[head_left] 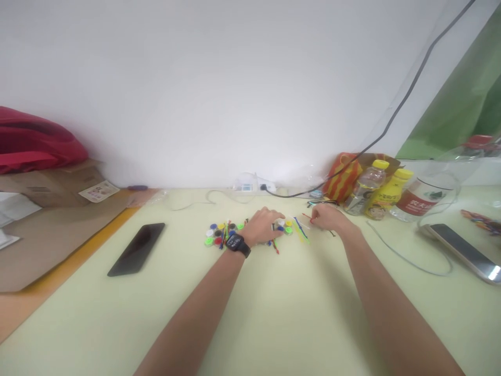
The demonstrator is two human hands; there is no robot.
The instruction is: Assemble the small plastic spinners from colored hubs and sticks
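Observation:
My left hand (264, 225), with a black watch (237, 243) on its wrist, lies over a cluster of small coloured round pieces (218, 233). Its thumb and forefinger are apart, beside white, yellow, green and blue round pieces (288, 230) at the cluster's right end. Thin coloured strips stick out among the pieces; part of the cluster is hidden under the hand. To the right, my right hand (325, 216) is closed in a pinch at a thin red strip (307, 215). Between the hands lie loose thin strips (300, 230), blue, yellow and green.
A black phone (136, 249) lies at left, near cardboard (58, 224) and a red bag (39, 138). Bottles (385, 194) and a striped red-yellow bag (341, 177) stand behind my right hand. Another phone (465, 250) and a cable (407, 261) lie at right; a power strip (252, 187) is by the wall.

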